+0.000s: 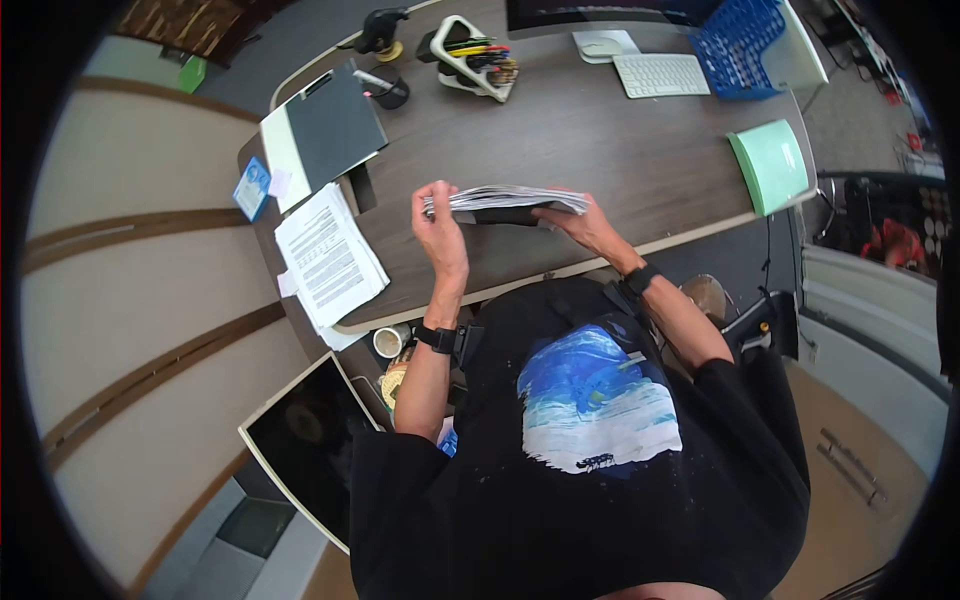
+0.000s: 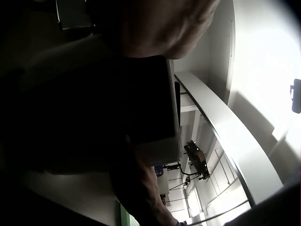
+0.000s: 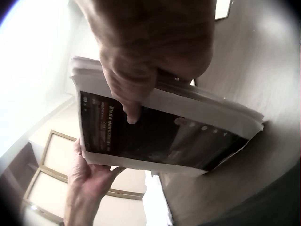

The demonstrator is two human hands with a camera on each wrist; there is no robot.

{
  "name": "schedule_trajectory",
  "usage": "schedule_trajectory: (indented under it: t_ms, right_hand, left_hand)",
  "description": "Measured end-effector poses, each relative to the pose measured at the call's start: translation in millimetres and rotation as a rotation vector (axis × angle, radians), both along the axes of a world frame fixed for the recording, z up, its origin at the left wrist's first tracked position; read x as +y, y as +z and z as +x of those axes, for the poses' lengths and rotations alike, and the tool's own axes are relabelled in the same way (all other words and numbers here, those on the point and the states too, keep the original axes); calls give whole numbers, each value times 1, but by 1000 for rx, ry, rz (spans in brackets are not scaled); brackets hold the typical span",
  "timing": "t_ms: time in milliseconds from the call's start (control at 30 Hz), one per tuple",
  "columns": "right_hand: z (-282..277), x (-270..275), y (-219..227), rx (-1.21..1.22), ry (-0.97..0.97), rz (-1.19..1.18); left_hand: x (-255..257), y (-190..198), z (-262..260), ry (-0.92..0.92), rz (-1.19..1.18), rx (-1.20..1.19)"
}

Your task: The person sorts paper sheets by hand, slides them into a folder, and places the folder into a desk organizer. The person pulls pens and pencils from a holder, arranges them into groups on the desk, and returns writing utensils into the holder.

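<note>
A thick stack of papers (image 1: 510, 197) is held up above the desk between both hands. Its near face, a dark printed sheet (image 3: 155, 132) with white margins, shows in the right wrist view. The left hand (image 1: 440, 230) grips the stack's left end, fingers over the edge; in the right wrist view that hand (image 3: 87, 186) supports the far end. At the other end the right hand (image 1: 592, 228) pinches the stack, its thumb lying on the printed face. The left wrist view is very dark, with the stack's pale edge (image 2: 162, 150) visible.
Printed pages (image 1: 330, 255) and a dark clipboard (image 1: 335, 125) lie at the desk's left. Behind are a pen holder (image 1: 470, 60), a pen cup (image 1: 390, 92) and a keyboard (image 1: 660, 76). A blue basket (image 1: 738, 45) and green folder (image 1: 772, 165) are at the right.
</note>
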State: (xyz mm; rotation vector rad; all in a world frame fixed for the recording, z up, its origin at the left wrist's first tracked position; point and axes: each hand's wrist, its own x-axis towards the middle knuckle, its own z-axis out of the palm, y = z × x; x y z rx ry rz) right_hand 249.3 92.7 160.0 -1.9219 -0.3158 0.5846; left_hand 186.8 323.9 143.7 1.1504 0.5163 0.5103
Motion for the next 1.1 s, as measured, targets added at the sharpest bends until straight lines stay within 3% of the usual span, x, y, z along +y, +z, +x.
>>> schedule_trajectory:
  t_ms: [67, 167, 233, 300, 333, 400, 500, 567, 600, 633, 700, 733, 867, 933, 1033, 1100]
  right_hand:
    - [3, -4, -4, -43, -17, -31]
    - [-5, 1, 5, -86, -49, -39]
    - [2, -4, 1, -129, -84, -15]
    - [8, -14, -19, -13, -43, -52]
    - [8, -17, -24, -14, -59, -54]
    - [6, -13, -22, -220, 23, 9]
    - [7, -8, -20, -156, 39, 194]
    - [18, -14, -39, -171, 77, 189]
    - [21, -11, -37, -189, 117, 189]
    - [21, -11, -33, -189, 114, 189]
    - [18, -2, 6, 26, -64, -37]
    - [15, -4, 7, 12, -102, -35]
    - [14, -28, -20, -69, -59, -92]
    - [17, -38, -43, -11, -94, 92]
    - [8, -28, -9, 15, -153, 41]
    - [9, -29, -20, -13, -141, 52]
  left_hand:
    - [-3, -8, 2, -23, 16, 6]
    - [-1, 14, -4, 7, 103, -26]
    - [2, 0, -6, -41, -11, -111]
    - [0, -7, -9, -222, 247, -202]
    - [8, -13, -10, -303, 456, -97]
    - [23, -46, -7, -374, 397, -41]
    - [45, -88, 9, -510, 367, 91]
    - [53, -115, 22, -648, 810, -197]
    - [46, -101, 24, -622, 637, -109]
    - [38, -86, 24, -625, 637, -110]
    - [24, -50, 17, -556, 331, 204]
    - [21, -63, 15, -528, 205, 168]
    - [0, -72, 6, -599, 202, 174]
    - [-3, -90, 7, -631, 142, 43]
    - [-10, -73, -5, -577, -15, 58]
    - [-16, -78, 1, -521, -97, 56]
